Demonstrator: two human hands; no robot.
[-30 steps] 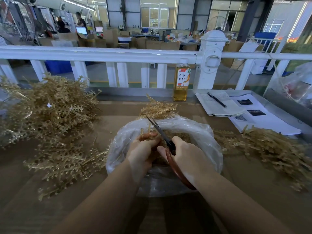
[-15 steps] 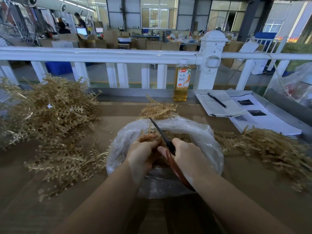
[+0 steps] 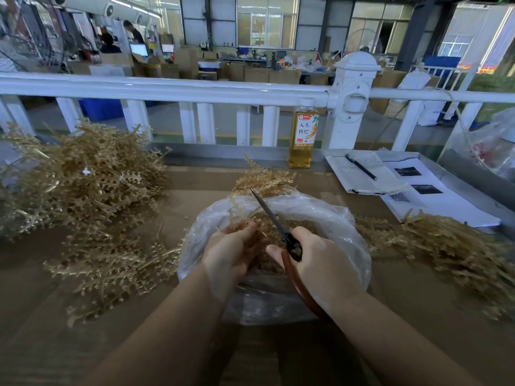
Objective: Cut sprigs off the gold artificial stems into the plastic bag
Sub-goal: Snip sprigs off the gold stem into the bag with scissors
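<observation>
A clear plastic bag lies open on the table in front of me, with cut gold sprigs inside. My left hand holds a gold stem over the bag's mouth. My right hand grips red-handled scissors, blades closed and pointing up and away, just right of the stem. A big heap of gold stems lies at the left, a smaller pile at the right, and a few sprigs behind the bag.
A bottle of amber drink stands by the white railing at the table's far edge. A notebook with a pen and printed sheets lie at the back right. Another plastic bag sits at the far right.
The scissor blades, slightly apart a second ago, have closed. Both hands stay over the bag almost unmoved.
</observation>
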